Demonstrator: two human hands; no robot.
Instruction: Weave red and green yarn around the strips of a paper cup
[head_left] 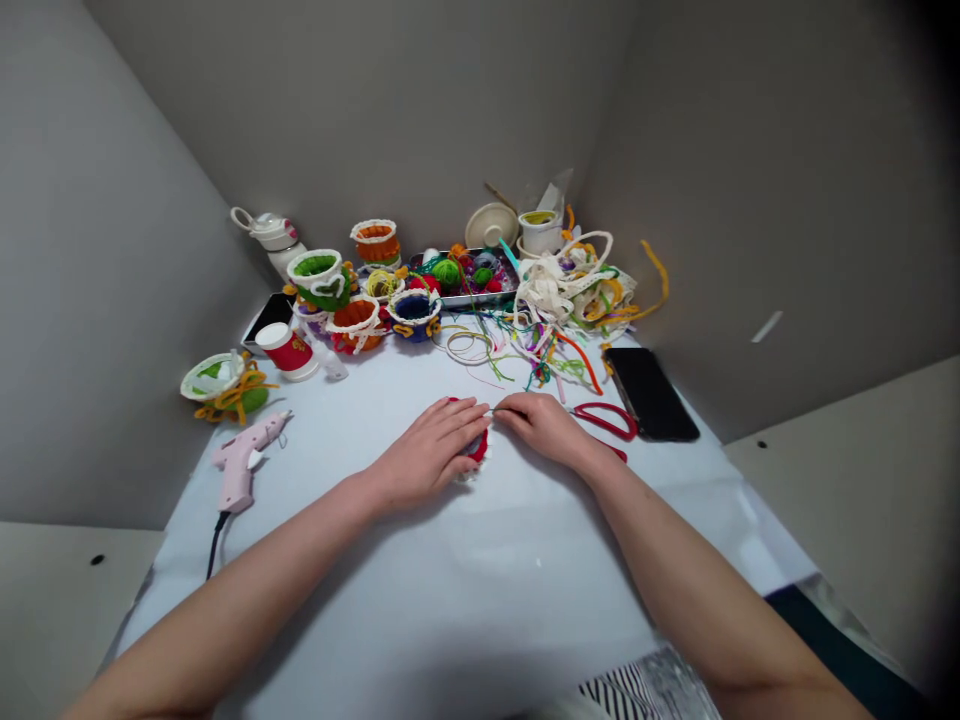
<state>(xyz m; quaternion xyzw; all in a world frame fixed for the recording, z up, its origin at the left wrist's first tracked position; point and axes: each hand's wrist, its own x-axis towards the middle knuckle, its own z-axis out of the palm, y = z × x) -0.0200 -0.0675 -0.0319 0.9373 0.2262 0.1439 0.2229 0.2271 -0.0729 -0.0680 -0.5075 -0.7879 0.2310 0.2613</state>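
Note:
My left hand (431, 450) lies flat, fingers stretched out, over a small round red piece with a white edge (478, 447). Most of that piece is hidden under the palm and fingers. Just to the right, my right hand (541, 425) is closed in a pinch at the piece's edge. A thin dark tip shows at its fingertips, too small to name. Red-handled scissors (626, 428) lie beside my right wrist, partly covered by it.
A pink glue gun (244, 465) lies at the left, its cord running forward. A black phone (652, 395) is at the right. Along the back stand yarn-trimmed cups (356, 325), a red paper cup (289, 352), a tray of yarn balls (465, 300) and tangled yarn scraps (551, 290).

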